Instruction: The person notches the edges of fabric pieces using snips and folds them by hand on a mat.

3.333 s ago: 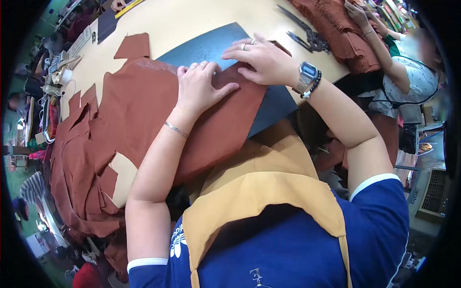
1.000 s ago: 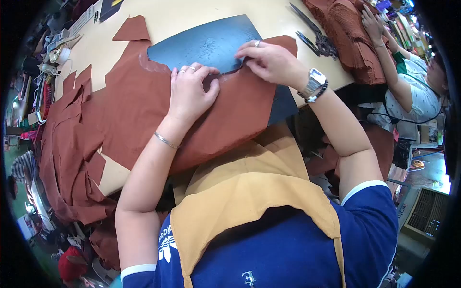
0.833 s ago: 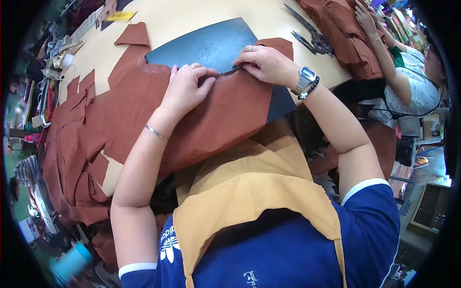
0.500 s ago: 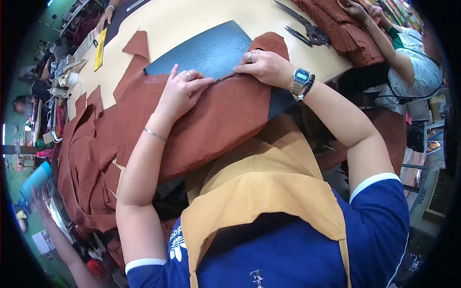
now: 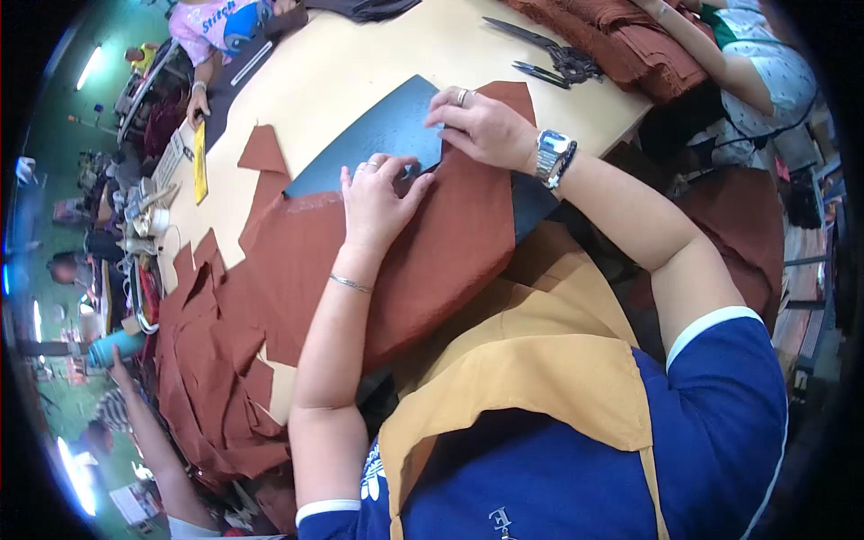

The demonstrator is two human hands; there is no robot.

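Observation:
Rust-brown fabric (image 5: pixel 450 238) lies over a dark blue-grey sheet (image 5: pixel 369 144) on the pale table (image 5: pixel 405 45). My left hand (image 5: pixel 382 198) rests at the fabric's upper edge, thumb and fingers curved apart, with nothing visible held between them. To its right, my right hand (image 5: pixel 481 130) is at the same edge where fabric and sheet meet. Its fingers are bent and partly spread, and no held object shows. A narrow dark gap or fold is visible at the edge between the two hands.
Large dark scissors (image 5: pixel 531 40) and small snips (image 5: pixel 542 75) lie beyond my right hand. A rust fabric stack (image 5: pixel 621 45) sits at the right, near a co-worker's arm. Crumpled fabric (image 5: pixel 207 360) covers the left. Another person's hand touches a yellow ruler (image 5: pixel 200 162).
Both hands have loosened from their pinches at the fabric edge, fingers now more apart. The camera view has shifted, bringing more of the person across the table into sight.

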